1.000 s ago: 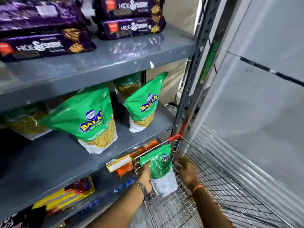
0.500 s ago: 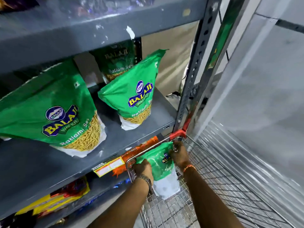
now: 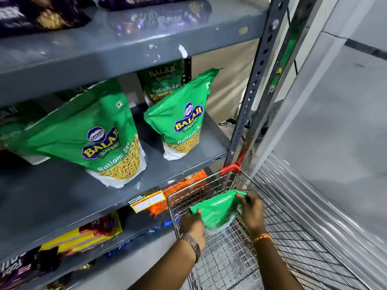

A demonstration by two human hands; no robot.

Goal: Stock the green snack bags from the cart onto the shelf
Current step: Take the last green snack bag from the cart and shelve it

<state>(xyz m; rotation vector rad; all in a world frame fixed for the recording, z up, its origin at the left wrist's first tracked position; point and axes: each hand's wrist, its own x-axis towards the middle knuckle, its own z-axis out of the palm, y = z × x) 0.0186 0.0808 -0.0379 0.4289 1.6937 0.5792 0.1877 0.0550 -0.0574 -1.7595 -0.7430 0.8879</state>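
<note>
A green snack bag (image 3: pixel 215 210) sits tilted inside the wire cart (image 3: pixel 293 237), near its front left corner. My left hand (image 3: pixel 192 227) grips the bag's lower left corner. My right hand (image 3: pixel 250 210) pinches its upper right corner. On the grey middle shelf (image 3: pixel 62 197) stand more green snack bags: a large one (image 3: pixel 92 135) at the left, one (image 3: pixel 184 120) at the right, and another (image 3: pixel 161 82) behind it in shadow. More green bags show dimly at the far left.
The cart's red corner guard (image 3: pixel 230 167) touches the shelf's grey upright post (image 3: pixel 253 84). Purple biscuit packs (image 3: pixel 39 11) lie on the top shelf. Orange cookie packs (image 3: pixel 184 191) and yellow-red packs (image 3: pixel 83 237) fill the lower shelf. A pale wall (image 3: pixel 335 122) stands at the right.
The bag in the cart has tipped from upright to nearly flat between my hands. My right hand came onto its top corner. The view has moved closer to the shelf.
</note>
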